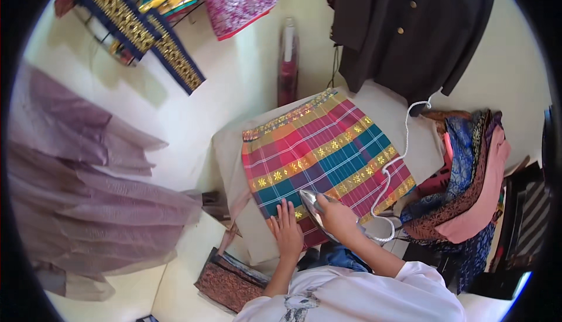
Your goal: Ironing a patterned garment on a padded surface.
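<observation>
A plaid cloth [345,164] in red, teal and purple with gold woven bands lies spread over a pale padded board [225,146]. My right hand [338,217] is closed round the handle of a silver clothes iron [310,204], which rests on the near part of the cloth with its tip pointing away and to the left. Just left of the iron, my left hand [287,231] lies flat on the cloth, fingers stretched out. A white cord [386,184] runs from the iron over the right side of the cloth and up toward the wall.
Purple sheer fabric [111,187] hangs at the left. A dark jacket [410,29] with gold buttons hangs behind the board. Draped cloths [468,176] hang at the right. Folded brown textiles [231,281] sit at the lower left; navy-and-gold bands [140,29] hang from a rack above.
</observation>
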Available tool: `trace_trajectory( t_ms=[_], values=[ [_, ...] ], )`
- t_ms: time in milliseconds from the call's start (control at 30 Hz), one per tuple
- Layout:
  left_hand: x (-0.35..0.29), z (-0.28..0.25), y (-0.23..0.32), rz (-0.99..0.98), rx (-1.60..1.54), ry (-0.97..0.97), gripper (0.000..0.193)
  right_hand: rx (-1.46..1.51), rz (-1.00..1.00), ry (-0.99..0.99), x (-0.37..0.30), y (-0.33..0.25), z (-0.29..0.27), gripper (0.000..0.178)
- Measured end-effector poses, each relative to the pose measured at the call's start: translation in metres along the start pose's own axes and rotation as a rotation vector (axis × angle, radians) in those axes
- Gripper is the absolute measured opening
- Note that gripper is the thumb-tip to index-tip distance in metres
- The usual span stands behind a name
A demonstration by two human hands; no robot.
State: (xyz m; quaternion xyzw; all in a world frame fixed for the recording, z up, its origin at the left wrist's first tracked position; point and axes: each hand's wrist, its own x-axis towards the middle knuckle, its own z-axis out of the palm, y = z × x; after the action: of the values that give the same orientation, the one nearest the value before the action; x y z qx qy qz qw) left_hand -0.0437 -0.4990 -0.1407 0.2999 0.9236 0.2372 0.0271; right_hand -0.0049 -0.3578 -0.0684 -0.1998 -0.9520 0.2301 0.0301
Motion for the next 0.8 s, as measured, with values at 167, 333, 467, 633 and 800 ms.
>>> trace_trajectory(
  t_ms=[167,333,467,633,800],
  values=[
    [0.002,0.003,0.001,0.04,0.11,-0.098,0.061,-0.019,0.0,0.168,0.043,0.001,0.01,0.025],
    [0.005,0.002,0.008,0.023,0.129,-0.117,0.06,0.007,0.033,0.292,0.179,0.007,0.018,0.018],
    [0.011,0.003,0.027,-0.062,0.197,-0.185,0.054,-0.029,0.113,0.131,0.195,0.013,-0.001,0.016],
    [0.046,0.023,0.069,-0.016,0.111,-0.134,0.049,0.25,0.047,0.299,0.111,0.078,-0.008,0.028],
    [0.073,0.047,0.101,0.088,0.114,-0.182,0.045,0.013,0.23,0.003,0.034,0.135,-0.063,0.029]
  ],
)
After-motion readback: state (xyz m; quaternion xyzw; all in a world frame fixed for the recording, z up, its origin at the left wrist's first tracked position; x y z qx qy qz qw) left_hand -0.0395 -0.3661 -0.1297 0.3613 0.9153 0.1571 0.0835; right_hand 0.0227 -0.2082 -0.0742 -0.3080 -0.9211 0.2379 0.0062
